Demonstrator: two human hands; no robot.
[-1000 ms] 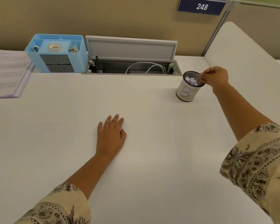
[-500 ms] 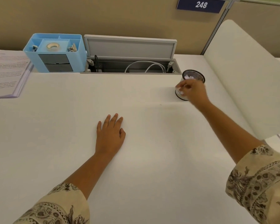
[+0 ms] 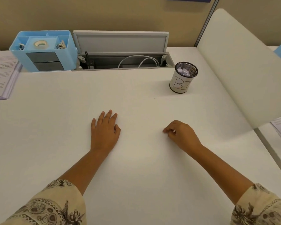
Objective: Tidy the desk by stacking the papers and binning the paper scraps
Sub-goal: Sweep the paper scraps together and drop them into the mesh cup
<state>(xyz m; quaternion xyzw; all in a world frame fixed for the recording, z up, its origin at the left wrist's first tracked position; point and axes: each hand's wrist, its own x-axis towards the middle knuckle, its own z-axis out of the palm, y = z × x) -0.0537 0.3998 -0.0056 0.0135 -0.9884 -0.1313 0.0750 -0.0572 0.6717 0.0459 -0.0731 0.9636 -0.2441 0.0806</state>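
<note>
The right hand (image 3: 182,135) has drawn back from the mesh bin (image 3: 183,79), which it was reaching over half a second ago, and now sits low on the white desk (image 3: 136,168) near the person, level with the left hand (image 3: 105,133). Its fingers are curled in, thumb against fingertips; whether anything is pinched there cannot be told. The left hand has not moved: it lies flat on the desk, fingers straight and slightly spread, holding nothing. The bin stands well beyond the right hand, slightly to its right, with crumpled paper scraps (image 3: 184,72) showing inside its rim. The stack of printed papers (image 3: 2,77) lies far off beyond and left of the left hand, just beside a blue desk organiser (image 3: 44,51). An open cable tray (image 3: 122,60) runs beyond both hands.
</note>
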